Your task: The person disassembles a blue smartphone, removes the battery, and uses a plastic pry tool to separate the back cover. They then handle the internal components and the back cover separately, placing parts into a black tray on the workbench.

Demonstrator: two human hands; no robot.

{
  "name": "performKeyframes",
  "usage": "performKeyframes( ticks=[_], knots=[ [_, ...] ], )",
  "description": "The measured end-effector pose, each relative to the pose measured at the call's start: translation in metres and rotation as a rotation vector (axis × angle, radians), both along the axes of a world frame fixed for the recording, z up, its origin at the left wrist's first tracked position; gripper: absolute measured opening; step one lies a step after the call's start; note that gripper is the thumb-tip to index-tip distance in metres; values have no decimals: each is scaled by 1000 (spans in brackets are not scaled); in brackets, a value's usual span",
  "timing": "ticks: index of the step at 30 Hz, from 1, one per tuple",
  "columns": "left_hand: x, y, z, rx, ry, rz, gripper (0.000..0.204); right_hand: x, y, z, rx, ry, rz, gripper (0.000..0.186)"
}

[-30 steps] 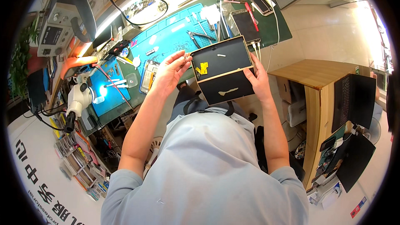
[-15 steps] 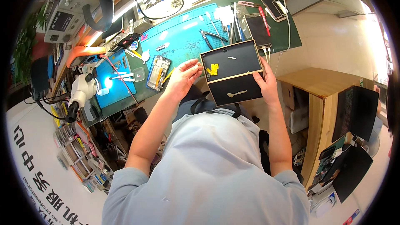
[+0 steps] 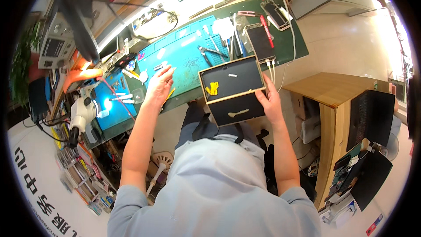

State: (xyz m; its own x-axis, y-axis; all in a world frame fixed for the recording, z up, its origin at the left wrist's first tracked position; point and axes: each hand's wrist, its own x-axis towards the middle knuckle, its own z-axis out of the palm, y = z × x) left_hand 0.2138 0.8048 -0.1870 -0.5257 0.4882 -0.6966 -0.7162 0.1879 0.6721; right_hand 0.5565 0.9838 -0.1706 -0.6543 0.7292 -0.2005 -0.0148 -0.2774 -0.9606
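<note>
My right hand [image 3: 269, 102] grips the right side of a small black drawer-like box [image 3: 234, 84] with pale edges, thumb over its near edge. A yellow piece [image 3: 212, 88] and a short white strip [image 3: 233, 75] lie inside it. On its front panel is a pale, irregular mark. Left of the box, my left hand [image 3: 159, 87] hovers over the workbench's edge, fingertips pinched together. Something tiny and pale may sit between them, too small to name. That hand and forearm hide the opened phone.
A blue repair mat [image 3: 186, 46] covers the bench, with pliers [image 3: 211, 52] on it. Phones, including a dark-screened one [image 3: 259, 43], and a red pen [image 3: 266, 31] lie at the right. A microscope [image 3: 83, 113] stands left; a wooden desk [image 3: 335, 88] is at the right.
My left hand has moved left, away from the box and over the opened phone. The right hand still holds the box, which sits slightly lower and further left in view. The view has shifted.
</note>
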Motion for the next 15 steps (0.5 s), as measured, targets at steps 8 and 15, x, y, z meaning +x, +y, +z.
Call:
performKeyframes(
  ticks=[8,15],
  knots=[
    [-53,52,-9,2,69,-8,33,12,-5,-7,-76,-34,-38,63],
    [-107,81,-26,55,81,104,29,2,-13,-15,-192,4,-3,66]
  ],
)
